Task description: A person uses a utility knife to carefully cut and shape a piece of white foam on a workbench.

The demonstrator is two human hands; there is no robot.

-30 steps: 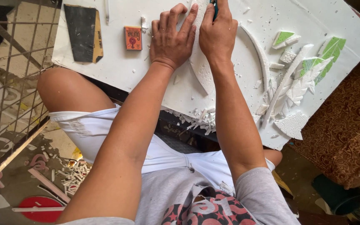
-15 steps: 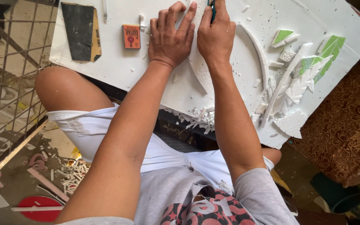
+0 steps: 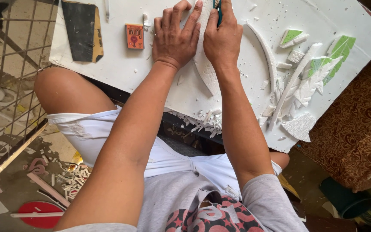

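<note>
Curved white foam piece (image 3: 205, 64), tapering to a point, lies flat near the far edge of the white foam board (image 3: 159, 81) resting across the person's lap; judged very light, stiff but crumbly, easily dented or snapped at the thin tip, so best held by flat pressure along its broad upper part. Left hand (image 3: 175, 36) spread open, palm and fingers pressing the piece down, gripping nothing. Right hand (image 3: 223, 36) closed around a dark teal cutting tool (image 3: 217, 8), only its handle showing at the far edge. Toward the right corner: a long curved foam strip (image 3: 265, 53), white and green-painted foam offcuts (image 3: 318, 71). Toward the left corner: a small orange box (image 3: 134, 36), a dark sanding sheet (image 3: 82, 31). Crumbs (image 3: 202, 119) cling under the near edge. Room: wire grid (image 3: 9, 73) at left, littered floor (image 3: 44, 184), patterned brown cushion (image 3: 357, 129) at right
</note>
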